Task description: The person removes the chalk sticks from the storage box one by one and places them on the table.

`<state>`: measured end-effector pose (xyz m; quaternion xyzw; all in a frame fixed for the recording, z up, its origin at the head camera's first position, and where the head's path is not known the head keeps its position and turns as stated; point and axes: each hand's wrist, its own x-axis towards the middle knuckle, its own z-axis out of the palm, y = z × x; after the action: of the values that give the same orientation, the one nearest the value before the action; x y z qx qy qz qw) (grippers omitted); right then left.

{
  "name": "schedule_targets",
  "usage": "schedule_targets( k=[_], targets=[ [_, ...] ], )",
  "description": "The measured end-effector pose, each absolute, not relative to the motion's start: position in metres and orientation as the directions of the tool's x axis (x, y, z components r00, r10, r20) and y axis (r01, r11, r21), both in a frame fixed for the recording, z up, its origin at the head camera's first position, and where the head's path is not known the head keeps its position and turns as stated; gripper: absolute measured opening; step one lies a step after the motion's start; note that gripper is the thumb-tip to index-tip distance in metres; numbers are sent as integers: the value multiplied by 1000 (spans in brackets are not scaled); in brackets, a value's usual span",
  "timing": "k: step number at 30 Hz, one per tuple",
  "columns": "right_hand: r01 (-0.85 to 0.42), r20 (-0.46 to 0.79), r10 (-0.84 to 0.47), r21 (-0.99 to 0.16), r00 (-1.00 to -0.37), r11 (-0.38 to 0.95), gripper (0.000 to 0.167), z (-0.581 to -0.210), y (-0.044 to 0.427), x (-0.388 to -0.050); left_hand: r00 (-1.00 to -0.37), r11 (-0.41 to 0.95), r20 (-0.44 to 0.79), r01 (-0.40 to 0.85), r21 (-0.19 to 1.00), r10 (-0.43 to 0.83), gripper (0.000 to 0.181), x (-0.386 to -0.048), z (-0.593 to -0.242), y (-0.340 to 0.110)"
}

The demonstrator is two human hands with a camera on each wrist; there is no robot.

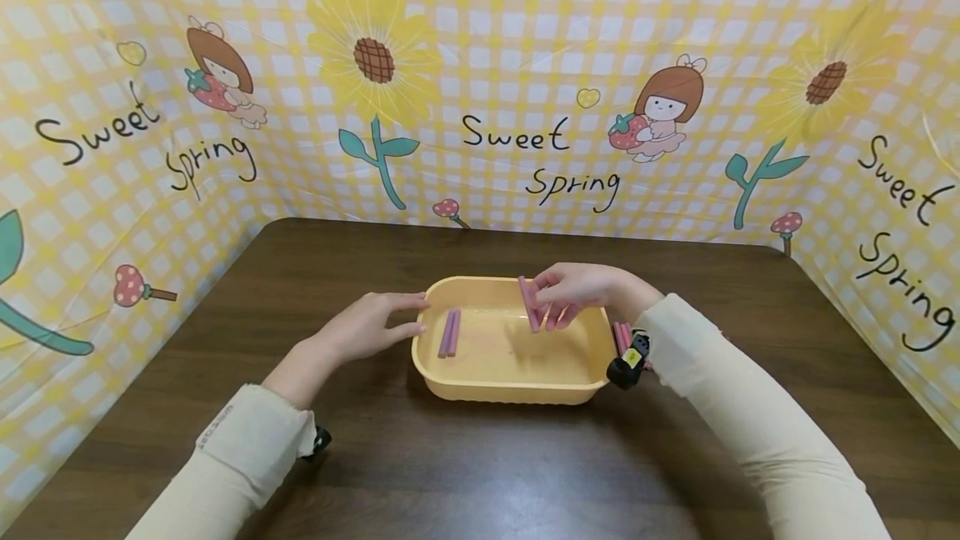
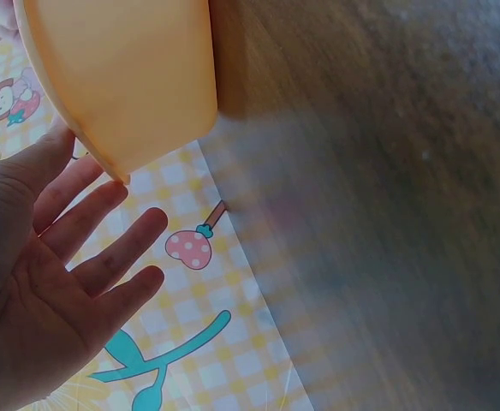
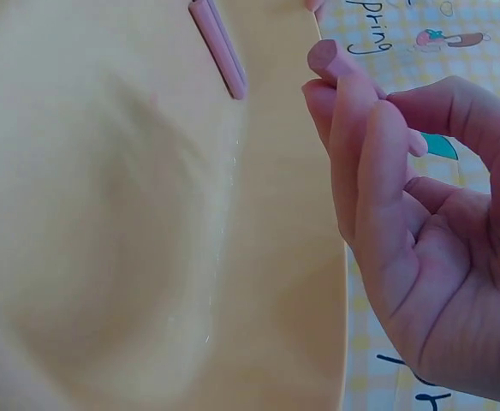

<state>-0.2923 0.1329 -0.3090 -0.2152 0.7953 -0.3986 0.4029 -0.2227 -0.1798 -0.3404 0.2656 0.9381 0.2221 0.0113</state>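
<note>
A yellow plastic tub point(image 1: 517, 390) stands on the table, and two pinkish-purple sticks point(image 1: 449, 334) lie side by side on its floor at the left. My right hand point(image 1: 573, 290) is over the tub's back right part and pinches another pink stick point(image 1: 527, 304) between thumb and fingers. That stick is raised and tilted, its blunt end facing the camera in the right wrist view. At the tub's left end, my left hand point(image 1: 367, 323) touches the rim with thumb and fingertips, its fingers spread and fairly straight in the left wrist view.
More pink sticks point(image 1: 621, 333) lie just right of the tub, partly hidden by the right wrist and its black camera point(image 1: 630, 361). The dark wooden table point(image 1: 465, 465) meets a yellow checked cloth point(image 1: 510, 40) at the back and sides.
</note>
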Motion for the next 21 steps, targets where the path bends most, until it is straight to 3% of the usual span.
schedule_targets(
  k=[21],
  targets=[
    [81, -460, -620, -838, -635, 539, 21, -313, 170, -281, -862, 760, 98, 488, 430, 498, 43, -222, -341, -179]
  ],
)
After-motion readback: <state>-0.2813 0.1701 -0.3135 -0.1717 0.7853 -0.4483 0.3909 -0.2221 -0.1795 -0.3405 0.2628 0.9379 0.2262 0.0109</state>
